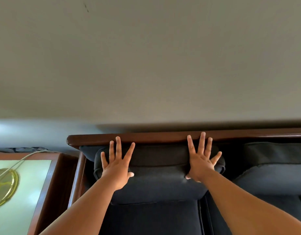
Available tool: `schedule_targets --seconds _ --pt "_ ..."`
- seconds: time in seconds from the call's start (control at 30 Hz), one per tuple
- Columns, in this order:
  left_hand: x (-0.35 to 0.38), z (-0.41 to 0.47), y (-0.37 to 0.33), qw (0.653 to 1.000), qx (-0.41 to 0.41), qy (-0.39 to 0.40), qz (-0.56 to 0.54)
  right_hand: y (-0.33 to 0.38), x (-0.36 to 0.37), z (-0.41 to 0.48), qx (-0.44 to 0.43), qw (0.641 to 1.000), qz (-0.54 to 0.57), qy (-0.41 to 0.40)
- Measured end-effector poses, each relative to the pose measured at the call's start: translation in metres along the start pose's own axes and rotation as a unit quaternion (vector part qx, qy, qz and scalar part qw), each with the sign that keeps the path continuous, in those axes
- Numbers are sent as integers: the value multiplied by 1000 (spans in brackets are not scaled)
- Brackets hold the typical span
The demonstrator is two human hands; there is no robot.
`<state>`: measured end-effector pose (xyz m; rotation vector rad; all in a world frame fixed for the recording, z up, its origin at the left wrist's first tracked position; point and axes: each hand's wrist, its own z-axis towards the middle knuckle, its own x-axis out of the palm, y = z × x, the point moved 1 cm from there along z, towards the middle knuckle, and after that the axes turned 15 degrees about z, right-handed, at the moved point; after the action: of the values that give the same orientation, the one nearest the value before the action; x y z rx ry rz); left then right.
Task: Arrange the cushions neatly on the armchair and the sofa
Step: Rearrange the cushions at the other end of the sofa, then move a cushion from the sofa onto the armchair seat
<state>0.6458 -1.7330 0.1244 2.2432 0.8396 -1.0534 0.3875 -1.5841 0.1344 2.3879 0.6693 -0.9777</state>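
Observation:
A dark navy back cushion (160, 177) leans against the sofa's back, under the brown wooden top rail (156, 138). My left hand (118, 164) lies flat on the cushion's upper left part with its fingers spread. My right hand (201, 160) lies flat on the upper right part, fingers spread, fingertips reaching the rail. A second dark back cushion (273, 168) stands to the right. The dark seat cushion (151, 217) lies below, between my forearms.
A wooden side table with a pale green glass top (25, 192) stands left of the sofa. On it sits a round brass lamp base (5, 185) with a white cord (27, 157). A plain grey wall (146, 65) rises behind the sofa.

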Motion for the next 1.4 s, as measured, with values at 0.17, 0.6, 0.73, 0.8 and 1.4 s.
schedule_targets --seconds 0.17,0.6,0.73,0.8,1.4 --pt "1 6 2 999 18 32 -8 -3 3 10 10 1000 13 15" --pt "7 -1 -4 1000 -13 -20 12 -7 8 1 -16 1000 -16 -8" --pt "5 -51 -14 991 -88 -104 -3 -9 -12 -24 -66 996 -65 -15" --pt "11 -96 -27 983 -100 -143 -54 -12 -19 -44 -118 989 -80 -44" --pt "226 -591 -119 839 -362 -108 -392 -26 112 -375 -508 838 -104 168"
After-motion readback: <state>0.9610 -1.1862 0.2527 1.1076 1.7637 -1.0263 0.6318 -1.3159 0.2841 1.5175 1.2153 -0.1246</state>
